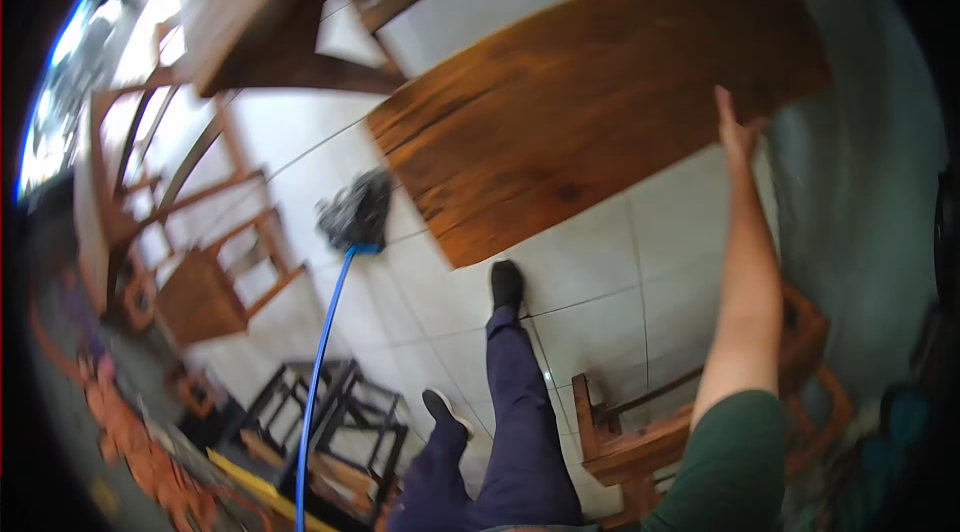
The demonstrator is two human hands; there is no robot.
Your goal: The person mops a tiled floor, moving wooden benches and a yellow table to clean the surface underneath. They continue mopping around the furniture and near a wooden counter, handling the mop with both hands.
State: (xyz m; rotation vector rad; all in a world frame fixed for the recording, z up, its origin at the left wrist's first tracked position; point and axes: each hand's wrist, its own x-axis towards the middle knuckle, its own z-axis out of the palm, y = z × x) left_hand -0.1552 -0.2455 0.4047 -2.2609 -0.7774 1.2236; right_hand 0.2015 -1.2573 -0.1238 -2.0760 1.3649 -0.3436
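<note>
My right hand point(735, 132) reaches up and forward, its fingers stretched flat against the near edge of a brown wooden table top point(590, 102). The arm has a green sleeve. A mop with a dark head point(357, 212) rests on the white tiled floor point(600, 302) left of the table. Its blue handle point(320, 372) runs down to the bottom edge of the view, where the end is cut off. My left hand is out of view. My legs in dark blue trousers stand between mop and table, one black shoe point(507, 284) forward.
A wooden chair point(640, 442) stands close by my right leg. More wooden chairs point(210, 282) stand at the left. A black metal frame point(340, 412) sits beside the mop handle at the bottom. A grey wall point(860, 182) runs along the right.
</note>
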